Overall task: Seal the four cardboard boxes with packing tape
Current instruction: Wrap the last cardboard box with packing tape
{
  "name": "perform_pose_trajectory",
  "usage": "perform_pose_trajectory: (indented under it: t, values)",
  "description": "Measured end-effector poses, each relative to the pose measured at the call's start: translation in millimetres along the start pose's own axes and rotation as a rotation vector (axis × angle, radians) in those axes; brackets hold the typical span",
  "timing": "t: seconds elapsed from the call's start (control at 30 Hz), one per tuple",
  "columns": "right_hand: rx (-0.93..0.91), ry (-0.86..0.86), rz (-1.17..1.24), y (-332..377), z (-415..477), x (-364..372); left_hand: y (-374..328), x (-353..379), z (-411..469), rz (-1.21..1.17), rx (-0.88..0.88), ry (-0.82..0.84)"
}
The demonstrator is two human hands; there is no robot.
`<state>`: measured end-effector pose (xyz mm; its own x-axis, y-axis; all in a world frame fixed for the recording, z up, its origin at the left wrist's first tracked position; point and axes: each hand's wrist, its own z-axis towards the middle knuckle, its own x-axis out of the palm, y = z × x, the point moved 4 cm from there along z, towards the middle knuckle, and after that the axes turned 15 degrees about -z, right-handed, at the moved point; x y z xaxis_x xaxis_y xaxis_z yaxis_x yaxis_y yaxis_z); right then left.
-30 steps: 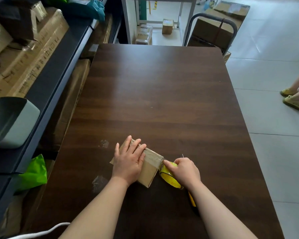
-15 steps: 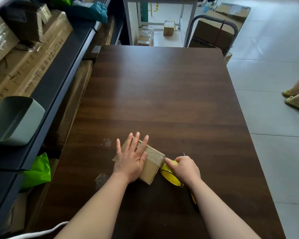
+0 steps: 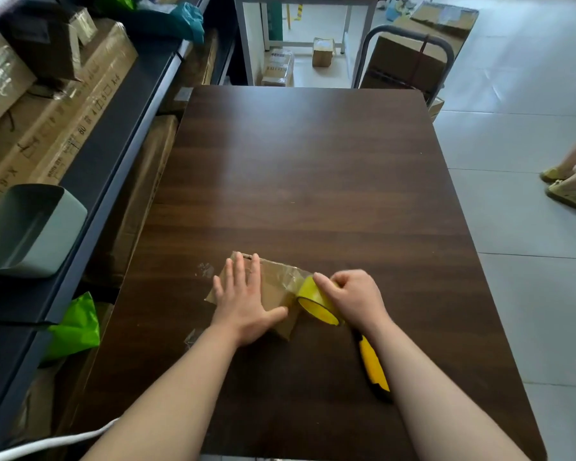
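Dark wooden table (image 3: 313,161), head view: one small cardboard box (image 3: 280,287) lies in the near half, clear tape visible across its top. Left hand (image 3: 243,304) rests flat on the box, fingers straight and spread, gripping nothing. Right hand (image 3: 356,297) has fingers curled round a yellow tape roll (image 3: 315,302), which touches the box's right end. Yellow-and-black utility knife (image 3: 373,364) lies on the table under the right forearm. Shelving (image 3: 130,104) with cartons stands to the left; a loaded cart (image 3: 413,28) beyond the far edge
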<state>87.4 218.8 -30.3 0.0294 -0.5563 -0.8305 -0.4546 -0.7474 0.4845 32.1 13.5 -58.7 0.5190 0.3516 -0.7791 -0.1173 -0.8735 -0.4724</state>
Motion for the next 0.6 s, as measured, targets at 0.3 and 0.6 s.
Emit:
perform_pose_trajectory:
  t: [0.3, 0.6]
  values:
    - [-0.047, -0.042, -0.158, 22.8, 12.0, -12.2, 25.0, -30.2, 7.9, -0.377, -0.054, 0.044]
    - [0.009, 0.07, -0.028, 18.7, 26.2, 23.8, 38.8, -41.4, 9.3, -0.589, -0.029, 0.069]
